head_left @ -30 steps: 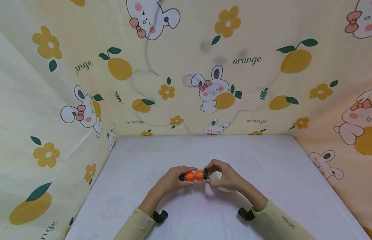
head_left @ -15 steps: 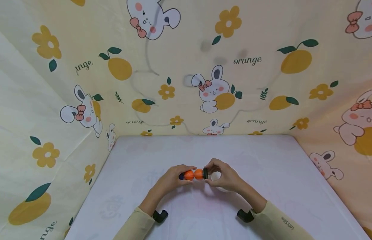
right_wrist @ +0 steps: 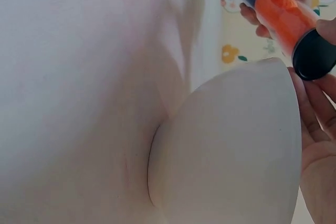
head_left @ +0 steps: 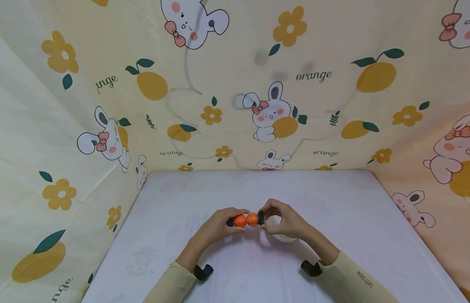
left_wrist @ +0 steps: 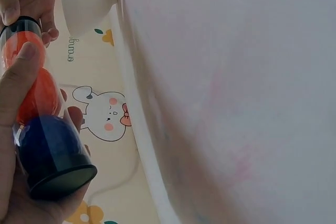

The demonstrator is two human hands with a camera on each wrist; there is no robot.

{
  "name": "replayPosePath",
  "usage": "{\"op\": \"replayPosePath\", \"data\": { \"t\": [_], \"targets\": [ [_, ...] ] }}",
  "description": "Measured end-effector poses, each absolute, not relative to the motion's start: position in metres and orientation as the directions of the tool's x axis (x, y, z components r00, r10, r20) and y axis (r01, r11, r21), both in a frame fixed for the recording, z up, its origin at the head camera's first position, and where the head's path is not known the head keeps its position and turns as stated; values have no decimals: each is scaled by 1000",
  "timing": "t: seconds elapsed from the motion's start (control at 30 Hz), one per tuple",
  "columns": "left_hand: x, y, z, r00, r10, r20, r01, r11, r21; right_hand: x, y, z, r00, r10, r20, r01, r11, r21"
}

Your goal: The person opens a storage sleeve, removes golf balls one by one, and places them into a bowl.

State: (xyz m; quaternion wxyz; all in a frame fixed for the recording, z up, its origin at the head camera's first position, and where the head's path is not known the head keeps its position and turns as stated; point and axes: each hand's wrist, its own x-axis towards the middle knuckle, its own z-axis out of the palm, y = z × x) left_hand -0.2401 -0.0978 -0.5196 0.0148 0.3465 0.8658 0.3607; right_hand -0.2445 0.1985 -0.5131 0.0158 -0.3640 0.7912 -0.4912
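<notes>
A clear tube (head_left: 252, 219) with black end caps lies sideways between both hands, raised over the table. Two orange balls and a dark blue ball (left_wrist: 47, 142) show inside it. My left hand (head_left: 219, 225) wraps round the blue-ball end, its thumb along the side in the left wrist view. At the other end, my right hand (head_left: 288, 222) pinches the black cap (right_wrist: 314, 56) between thumb and fingers. Both caps are on the tube. Below and beside the right hand stands a white bowl (right_wrist: 236, 145), largely hidden by that hand in the head view; its inside is not visible.
The table (head_left: 189, 193) has a pale cloth over it. A patterned curtain (head_left: 227, 63) with rabbits and oranges encloses its back and both sides. Black wrist-worn devices (head_left: 311, 268) sit at the sleeve ends.
</notes>
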Motion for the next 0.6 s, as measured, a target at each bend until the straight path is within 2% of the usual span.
{"op": "replayPosePath", "data": {
  "t": [0.4,0.6],
  "targets": [
    [-243,-95,-521,-742,623,248,613,481,627,-249,201,-517,-721,-593,358,-574,222,-788],
    [-243,-96,-521,-746,612,263,615,481,625,-246,197,-520,-705,-568,424,-630,226,-743]
  ]
}}
